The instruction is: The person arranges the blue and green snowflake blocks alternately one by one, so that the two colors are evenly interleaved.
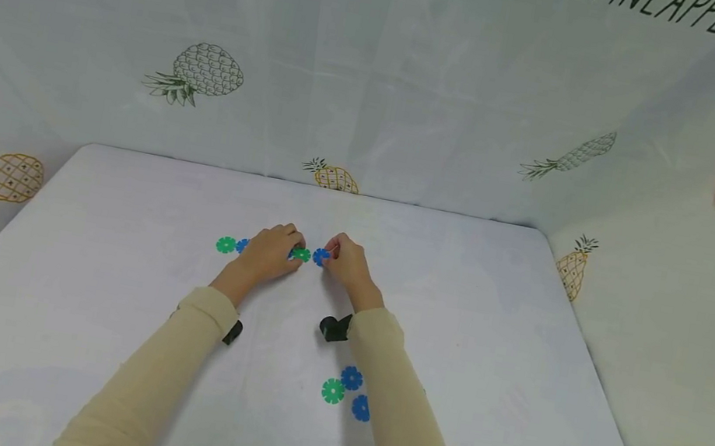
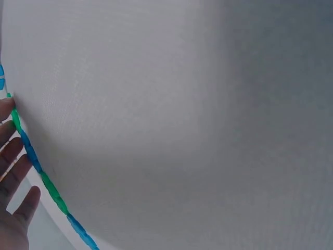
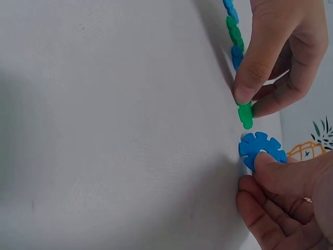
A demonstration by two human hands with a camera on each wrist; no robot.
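In the head view my left hand (image 1: pixel 267 251) is at a row of linked green and blue notched plastic discs, and it partly covers the row. It pinches the green disc (image 1: pixel 302 254) at the right end, seen nearly edge-on in the right wrist view. Thumb and fingers of my right hand (image 1: pixel 350 265) pinch a blue notched disc (image 3: pixel 251 148), its flat face showing. A small gap separates this blue disc from the green end disc (image 3: pixel 244 116). In the left wrist view the chain (image 2: pixel 52 191) runs diagonally past the left fingers. A green disc (image 1: pixel 226 244) forms its left end.
Nearer on the white table (image 1: pixel 494 341) lie loose discs: one green (image 1: pixel 332 391) and two blue, the closer blue disc (image 1: pixel 360 408) partly behind the right sleeve. Black wrist devices (image 1: pixel 334 328) show beneath both cuffs. Pineapple-printed cloth (image 1: pixel 380 85) hangs beyond the far edge.
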